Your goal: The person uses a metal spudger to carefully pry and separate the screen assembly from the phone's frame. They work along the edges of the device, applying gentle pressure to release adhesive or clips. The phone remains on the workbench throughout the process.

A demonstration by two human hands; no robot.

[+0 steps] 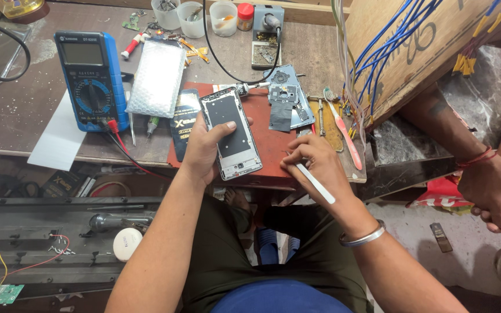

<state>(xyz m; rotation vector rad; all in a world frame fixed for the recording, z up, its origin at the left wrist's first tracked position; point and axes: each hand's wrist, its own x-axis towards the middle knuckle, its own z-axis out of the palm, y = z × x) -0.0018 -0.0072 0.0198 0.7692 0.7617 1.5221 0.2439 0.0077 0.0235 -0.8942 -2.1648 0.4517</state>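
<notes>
Phone frame (231,134) already stripped — clamped in left hand (204,148), white pry tool (315,183) pinched in right hand (314,165), reassembly w/ parts (286,95) on tabletop (7,110) judged pending.

Left hand (204,145) around opened phone (231,133), right hand (314,165) with white tool (315,184), over red mat (273,145).
</notes>
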